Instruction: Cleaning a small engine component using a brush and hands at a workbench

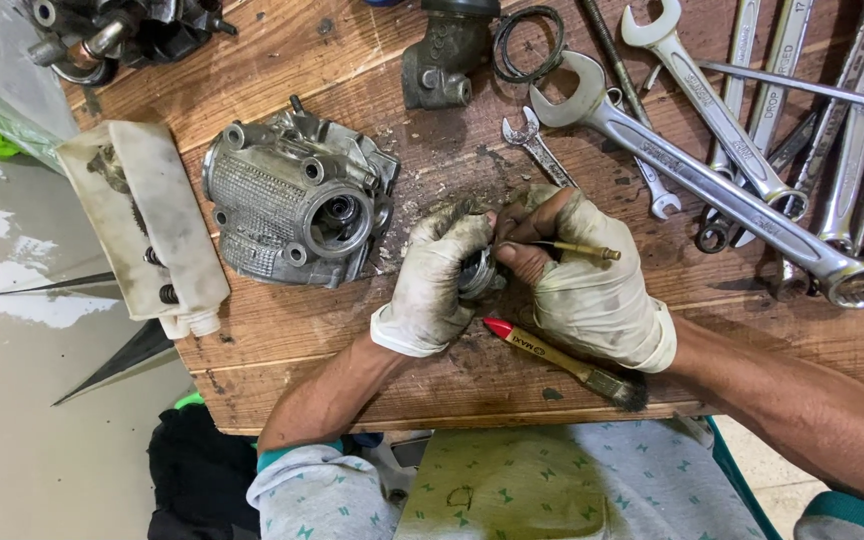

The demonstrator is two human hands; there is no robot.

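I'm gripping a small round metal part (pixel 476 275) in my left hand (pixel 434 285), gloved fingers wrapped around it, holding it just above the wooden bench (pixel 352 345) near centre frame. Part is mostly hidden by the glove, so I can't tell exactly what it is; looks like a small cylindrical fitting.

My right hand (pixel 577 275) is pinching a thin brass-coloured pick (pixel 577 248), tip pointing at 9 o'clock into the part, shaft sticking out toward 3 o'clock. The two hands are touching at the part. Both gloves are dirty and white, and the right one is exposing my thumb and forefinger.

Lying on the bench just at 6 o'clock of my right hand: a small brush with a red-tipped wooden handle (pixel 562 358), bristles at its 4 o'clock end, not touched.

At 9 o'clock of my left hand, near but apart: a finned aluminium engine head (pixel 297 200), bore opening facing up. Further at 9 o'clock, at the bench edge, a grimy white tray (pixel 142 225) holding springs.

At 12 o'clock, a dark cast elbow fitting (pixel 442 55) with a black ring (pixel 528 42) just beside it. From 1 to 3 o'clock, a spread of combination wrenches (pixel 712 180) overlapping each other; a small open-ended spanner (pixel 532 145) is lying just above my right hand.

Grit and debris are scattered on the wood around my hands.
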